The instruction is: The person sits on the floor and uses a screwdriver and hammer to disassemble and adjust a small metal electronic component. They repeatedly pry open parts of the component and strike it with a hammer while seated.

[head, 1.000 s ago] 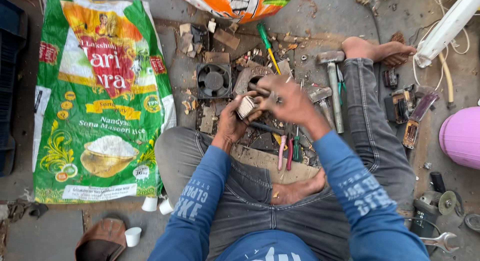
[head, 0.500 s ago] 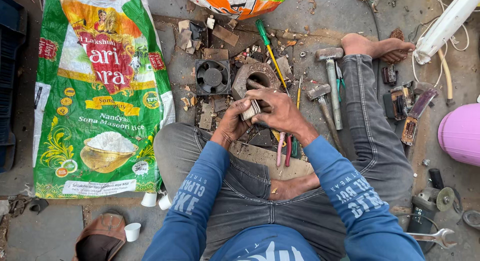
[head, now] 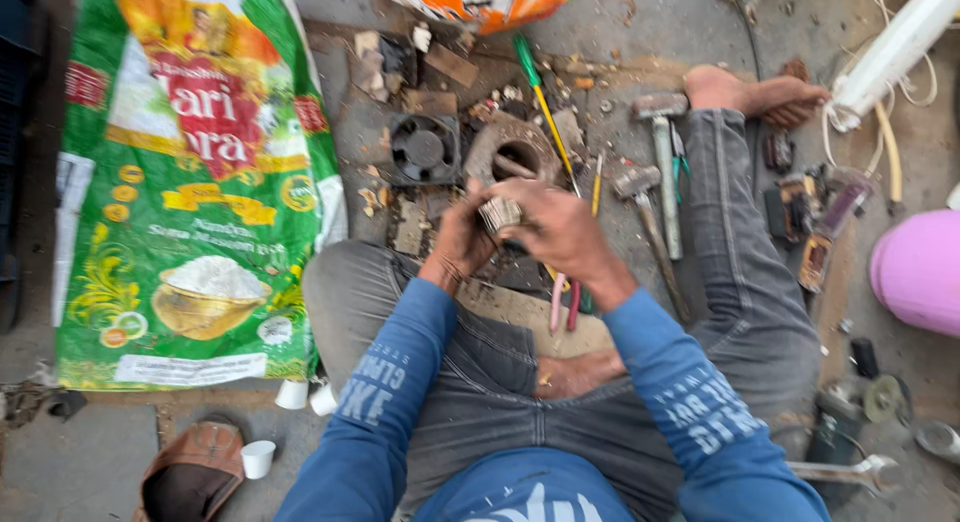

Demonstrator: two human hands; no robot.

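Both hands, left point(head: 462, 240) and right point(head: 560, 230), close around a small ribbed metal part point(head: 498, 214) (details blurred); a firm, steady two-handed grip suits it.

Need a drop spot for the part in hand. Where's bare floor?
Bare concrete beyond the fan, toward the orange bag, and at the near-left corner by the paper cup. Crowded: between both hands and the hammers, plus right of the leg.
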